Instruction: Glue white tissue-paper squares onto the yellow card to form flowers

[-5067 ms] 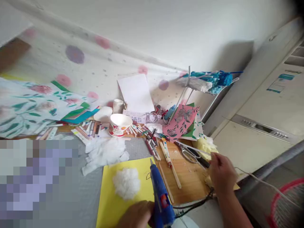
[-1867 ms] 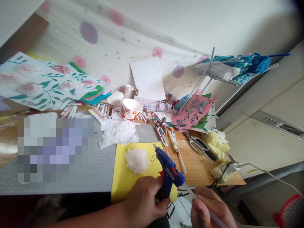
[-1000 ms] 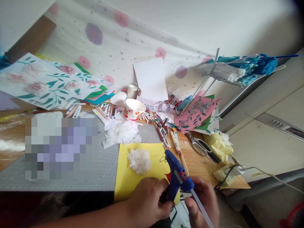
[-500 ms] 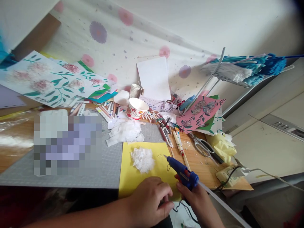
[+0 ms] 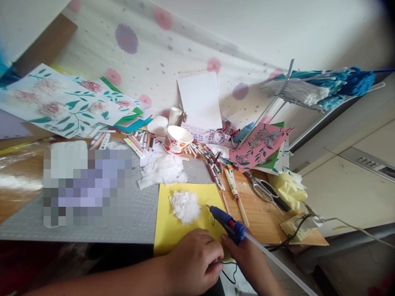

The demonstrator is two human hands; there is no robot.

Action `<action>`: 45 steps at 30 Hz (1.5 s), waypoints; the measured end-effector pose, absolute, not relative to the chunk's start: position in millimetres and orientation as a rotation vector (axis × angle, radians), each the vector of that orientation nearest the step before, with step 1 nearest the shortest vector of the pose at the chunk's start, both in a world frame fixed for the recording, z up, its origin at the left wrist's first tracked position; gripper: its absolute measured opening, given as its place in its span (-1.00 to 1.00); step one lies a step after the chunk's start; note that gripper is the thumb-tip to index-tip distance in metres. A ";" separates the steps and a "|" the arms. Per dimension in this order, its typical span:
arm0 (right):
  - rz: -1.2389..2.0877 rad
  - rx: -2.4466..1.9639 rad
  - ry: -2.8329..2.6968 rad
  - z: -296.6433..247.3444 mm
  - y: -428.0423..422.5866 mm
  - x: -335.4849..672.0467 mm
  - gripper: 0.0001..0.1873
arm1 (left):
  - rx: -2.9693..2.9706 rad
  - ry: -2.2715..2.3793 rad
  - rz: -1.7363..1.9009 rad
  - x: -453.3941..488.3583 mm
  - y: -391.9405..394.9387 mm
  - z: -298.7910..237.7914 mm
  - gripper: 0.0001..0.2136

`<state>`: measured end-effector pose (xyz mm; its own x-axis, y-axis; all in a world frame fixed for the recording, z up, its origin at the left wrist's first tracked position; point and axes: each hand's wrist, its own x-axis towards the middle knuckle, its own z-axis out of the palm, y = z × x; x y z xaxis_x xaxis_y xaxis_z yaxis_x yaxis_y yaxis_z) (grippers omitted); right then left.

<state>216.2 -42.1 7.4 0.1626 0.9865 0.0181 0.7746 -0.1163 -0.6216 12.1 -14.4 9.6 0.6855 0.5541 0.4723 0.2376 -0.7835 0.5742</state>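
Observation:
My right hand [image 5: 245,253] grips a blue hot glue gun [image 5: 228,224]. A long clear glue stick [image 5: 277,263] runs out of its back. The nozzle tip points at small glue strands on a yellow sheet [image 5: 165,240]. Left of the tip, a fluffy white tissue-paper flower [image 5: 185,206] lies on the sheet. My left hand [image 5: 197,259] rests at the sheet's lower edge below the flower, its fingers curled in and nothing visible in them. A loose pile of white tissue pieces [image 5: 163,169] lies beyond the sheet.
A paper bowl [image 5: 176,146] stands behind the tissue, with markers [image 5: 214,174] around it. Scissors [image 5: 262,189] and brushes [image 5: 237,197] lie to the right. A power strip [image 5: 298,228] sits at the right edge. A blurred patch covers the left of the grey mat [image 5: 27,224].
My right hand has brought the glue gun left and slightly down, so the nozzle now sits right by the glue strands. My left hand has barely moved.

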 end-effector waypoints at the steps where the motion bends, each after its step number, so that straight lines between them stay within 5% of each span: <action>1: 0.556 -1.954 -1.672 7.2 -42.0 216.8 -0.71 | 2.424 0.614 0.895 12.0 -14.5 9.7 -0.88; 24: 0.429 -1.987 -1.634 38.6 -35.0 210.5 -0.81 | 2.498 0.599 0.833 11.3 -15.2 8.0 -0.88; 31: 0.611 -1.992 -1.724 61.3 -18.8 220.1 -0.84 | 2.524 0.595 0.815 9.7 -15.1 10.4 -0.88; 39: 0.640 -1.887 -2.168 125.9 17.9 210.1 -0.58 | 2.538 0.578 0.823 9.1 -15.5 7.5 -0.89; 45: 0.801 -2.025 -1.693 114.1 7.0 267.1 -0.77 | 2.553 0.507 0.931 9.0 -9.8 -6.9 -0.86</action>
